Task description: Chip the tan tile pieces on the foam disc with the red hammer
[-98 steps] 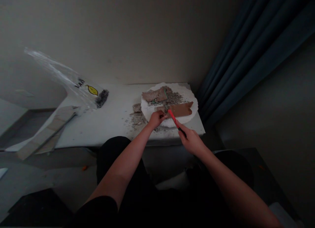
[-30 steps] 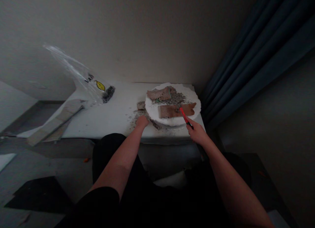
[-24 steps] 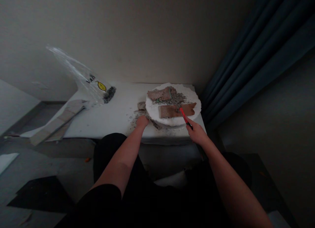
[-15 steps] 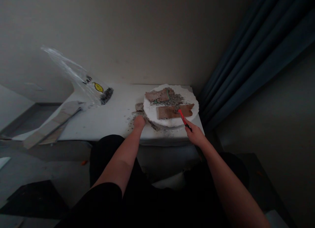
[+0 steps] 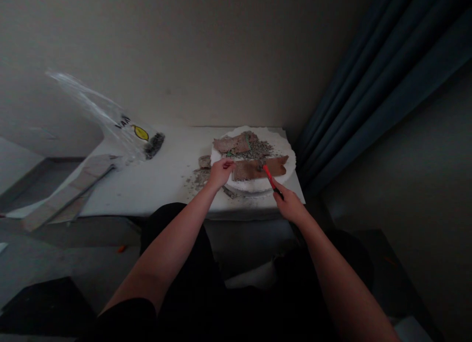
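A round white foam block (image 5: 283, 155) lies on a low white board (image 5: 162, 177) by the wall. On it rest a long brown tile piece (image 5: 275, 166), a paler broken slab (image 5: 231, 144) and grey crumbs (image 5: 260, 148). My right hand (image 5: 289, 204) grips a red-handled tool (image 5: 269, 177) whose tip meets the brown tile piece. My left hand (image 5: 220, 171) sits at the foam block's left edge, fingers curled beside the brown piece's left end. What those fingers pinch, if anything, is too small to make out.
A clear plastic bag (image 5: 110, 118) with a yellow label leans at the board's left. Pale tile strips (image 5: 70, 192) lie off the board's left corner. More rubble (image 5: 199, 174) sits left of the foam block. Dark blue curtains (image 5: 368, 76) hang at right. My dark-clad knees fill the foreground.
My left hand rose from the rubble on the board to the foam block's left edge. The right hand kept the red tool at the brown piece, drawn slightly back toward me.
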Available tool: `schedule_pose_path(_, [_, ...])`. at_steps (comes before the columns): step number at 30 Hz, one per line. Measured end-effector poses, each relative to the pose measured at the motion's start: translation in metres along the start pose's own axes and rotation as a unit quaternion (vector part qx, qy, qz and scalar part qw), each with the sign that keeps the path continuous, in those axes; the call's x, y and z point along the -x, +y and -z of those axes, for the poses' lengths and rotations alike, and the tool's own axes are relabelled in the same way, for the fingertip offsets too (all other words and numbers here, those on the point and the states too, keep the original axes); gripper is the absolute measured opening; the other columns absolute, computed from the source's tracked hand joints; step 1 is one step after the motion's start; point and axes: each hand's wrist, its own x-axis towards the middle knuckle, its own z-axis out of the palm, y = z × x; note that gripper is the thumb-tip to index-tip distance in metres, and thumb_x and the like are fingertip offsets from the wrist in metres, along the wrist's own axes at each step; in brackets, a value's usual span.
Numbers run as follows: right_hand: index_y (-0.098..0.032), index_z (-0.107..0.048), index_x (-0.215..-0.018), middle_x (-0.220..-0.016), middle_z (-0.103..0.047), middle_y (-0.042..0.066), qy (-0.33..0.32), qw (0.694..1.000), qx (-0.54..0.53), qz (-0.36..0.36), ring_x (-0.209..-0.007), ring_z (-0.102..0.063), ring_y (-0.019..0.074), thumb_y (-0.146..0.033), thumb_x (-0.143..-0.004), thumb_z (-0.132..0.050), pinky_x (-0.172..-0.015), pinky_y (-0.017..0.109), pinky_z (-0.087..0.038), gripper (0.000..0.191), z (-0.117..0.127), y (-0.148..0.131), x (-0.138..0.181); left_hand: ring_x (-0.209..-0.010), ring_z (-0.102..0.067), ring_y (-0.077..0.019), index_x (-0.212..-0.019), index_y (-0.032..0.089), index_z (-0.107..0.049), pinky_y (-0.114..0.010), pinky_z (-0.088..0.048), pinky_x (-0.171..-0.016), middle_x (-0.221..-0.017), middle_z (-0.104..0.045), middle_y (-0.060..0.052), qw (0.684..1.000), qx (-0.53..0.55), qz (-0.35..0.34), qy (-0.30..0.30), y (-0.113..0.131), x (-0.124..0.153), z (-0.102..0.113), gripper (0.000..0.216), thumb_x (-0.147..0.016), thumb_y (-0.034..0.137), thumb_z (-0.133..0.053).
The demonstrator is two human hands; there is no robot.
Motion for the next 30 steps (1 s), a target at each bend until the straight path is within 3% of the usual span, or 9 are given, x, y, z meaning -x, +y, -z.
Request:
schedule_pose_path(4, [-0.023, -0.041, -0.155, -0.101, -0.074, 0.012, -0.007, 1.0, -0.018, -0.013, -0.084, -0.067, 0.0251, -0.024, -0.094, -0.045, -0.08, 0.037, -0.05, 0.061, 0.002, -0.001, 0.0, -0.078, -0.066, -0.0154, -0.088, 0.017, -0.069, -0.03, -0.052, -0.079, -0.086, -0.073, -0.004, 0.997, 0.013, -0.04, -0.058, 0.012, 0.009, -0.028, 0.013, -0.08, 0.026, -0.065])
schedule_pose_path(7, [-0.023, -0.041, -0.155, -0.096, -0.074, 0.01, -0.013, 0.999, -0.032, -0.017, -0.077, -0.065, 0.0226, -0.023, -0.093, -0.045, -0.078, 0.036, -0.05, 0.061, 0.003, -0.003, 0.0, -0.077, -0.066, -0.0158, -0.087, 0.017, -0.07, -0.03, -0.052, -0.077, -0.084, -0.073, -0.004, 0.995, -0.007, -0.055, -0.081, 0.007, 0.01, -0.036, 0.013, -0.081, 0.027, -0.064])
schedule_pose_path(14, [-0.02, -0.043, -0.154, -0.101, -0.073, 0.011, -0.007, 0.999, -0.039, -0.013, -0.084, -0.067, 0.0241, -0.023, -0.094, -0.045, -0.083, 0.037, -0.05, 0.06, 0.004, -0.005, 0.001, -0.074, -0.066, -0.0152, -0.09, 0.018, -0.072, -0.028, -0.051, -0.075, -0.084, -0.074, -0.003, 0.989, -0.06, -0.072, -0.112, -0.001, 0.01, -0.038, 0.015, -0.083, 0.029, -0.064])
schedule_pose_path(21, [-0.023, -0.042, -0.155, -0.098, -0.074, 0.011, -0.009, 0.999, -0.032, -0.016, -0.082, -0.067, 0.0246, -0.023, -0.094, -0.046, -0.082, 0.039, -0.05, 0.061, 0.004, -0.005, 0.001, -0.072, -0.065, -0.0146, -0.089, 0.018, -0.071, -0.027, -0.049, -0.074, -0.082, -0.074, -0.002, 0.988, -0.067, -0.088, -0.106, 0.0, 0.014, -0.039, 0.017, -0.086, 0.032, -0.062])
schedule_pose_path(30, [-0.02, -0.043, -0.154, -0.114, -0.073, 0.014, -0.001, 0.999, -0.032, -0.001, -0.098, -0.067, 0.0273, -0.024, -0.093, -0.045, -0.089, 0.04, -0.05, 0.061, 0.001, -0.002, 0.0, -0.075, -0.066, -0.0151, -0.089, 0.018, -0.071, -0.027, -0.049, -0.074, -0.086, -0.075, -0.003, 0.988, -0.07, -0.086, -0.104, 0.0, 0.016, -0.039, 0.015, -0.087, 0.031, -0.063])
